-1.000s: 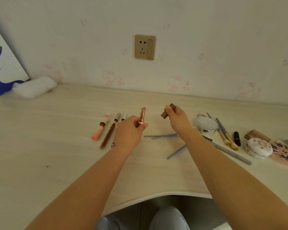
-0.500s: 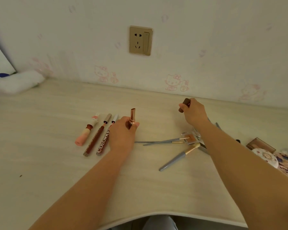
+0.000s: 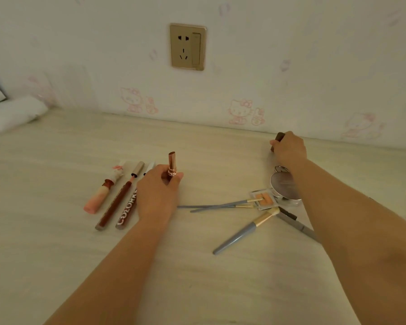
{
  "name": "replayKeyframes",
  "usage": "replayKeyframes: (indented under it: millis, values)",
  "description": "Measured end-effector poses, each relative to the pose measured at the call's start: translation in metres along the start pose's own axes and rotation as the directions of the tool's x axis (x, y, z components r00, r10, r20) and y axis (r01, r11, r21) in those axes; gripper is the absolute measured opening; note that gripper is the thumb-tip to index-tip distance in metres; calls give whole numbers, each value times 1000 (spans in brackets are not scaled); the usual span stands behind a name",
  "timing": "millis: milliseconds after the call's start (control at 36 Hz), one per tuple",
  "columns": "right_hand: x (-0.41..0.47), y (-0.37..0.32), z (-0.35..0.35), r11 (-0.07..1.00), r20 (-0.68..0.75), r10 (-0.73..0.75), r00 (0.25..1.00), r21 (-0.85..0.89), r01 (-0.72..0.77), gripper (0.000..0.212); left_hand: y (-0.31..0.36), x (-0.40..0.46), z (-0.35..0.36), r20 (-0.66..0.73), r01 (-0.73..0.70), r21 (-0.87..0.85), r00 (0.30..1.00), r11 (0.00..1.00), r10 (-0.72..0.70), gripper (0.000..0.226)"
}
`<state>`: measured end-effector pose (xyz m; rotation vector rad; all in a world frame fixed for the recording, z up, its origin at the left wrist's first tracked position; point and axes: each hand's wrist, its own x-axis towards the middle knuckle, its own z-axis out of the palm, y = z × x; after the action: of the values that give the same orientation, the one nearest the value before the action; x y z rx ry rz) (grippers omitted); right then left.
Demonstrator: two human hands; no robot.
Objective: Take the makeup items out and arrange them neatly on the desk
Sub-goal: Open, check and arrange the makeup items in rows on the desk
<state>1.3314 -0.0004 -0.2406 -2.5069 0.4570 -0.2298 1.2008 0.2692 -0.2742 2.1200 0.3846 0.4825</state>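
Observation:
My left hand [image 3: 158, 192] grips a rose-gold lipstick [image 3: 172, 164], held upright just right of a row of three lip products: a pink tube [image 3: 102, 190], a dark red gloss [image 3: 117, 200] and a lettered tube [image 3: 127, 213]. My right hand [image 3: 290, 148] is far back near the wall, closed on a small brown lipstick [image 3: 279, 137] that is low over the desk. Below that arm lie grey-handled brushes [image 3: 242, 228], an orange eyeshadow pan [image 3: 264, 199] and a round silver compact [image 3: 283, 186].
The pale wooden desk [image 3: 56, 266] meets a wall with cat stickers and a gold socket [image 3: 187, 46]. A white cloth roll [image 3: 12, 113] lies at the back left. A grey pen [image 3: 298, 225] lies partly under my right forearm.
My right hand has carried the brown lipstick away from the centre to the back right near the wall. My left hand has lowered the rose-gold lipstick toward the desk beside the row.

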Motion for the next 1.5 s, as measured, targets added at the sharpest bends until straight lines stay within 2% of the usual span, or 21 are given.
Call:
replayKeyframes:
  millis: [389,611,778,861,1028,1167,1306,1389,1500]
  values:
    - [6,4,4,997,-42,34,999,-73,-37,40,-2,-1,1,-20,11,14,1000,1000,-10,15]
    - [3,7,-1,995,-12,58,998,-81,-59,40,-1,-2,1,-42,-10,158,999,987,17,10]
    - [-5,10,-6,992,15,114,993,-61,-113,64,0,-2,1,-23,-21,200,999,980,26,9]
    - [-13,10,-8,992,-19,110,994,-63,-111,65,1,-3,-1,-26,-15,204,999,979,20,11]
    - [-30,7,-18,1000,-121,2,993,-8,-3,54,4,-6,-2,15,-9,233,1000,972,5,20]
    - [-51,3,-26,992,-224,-122,967,-2,125,40,3,-19,-8,26,0,142,1000,990,-4,26]
    - [-78,-1,-29,970,-263,-239,935,-24,242,28,4,-41,-17,-26,11,5,1000,1000,-11,54]
    - [-99,4,-29,957,-274,-282,919,-17,289,26,6,-53,-20,-115,-11,-52,993,999,5,48]
    - [-129,16,-32,948,-267,-308,913,1,319,23,10,-69,-21,-151,-100,-4,984,995,98,31]
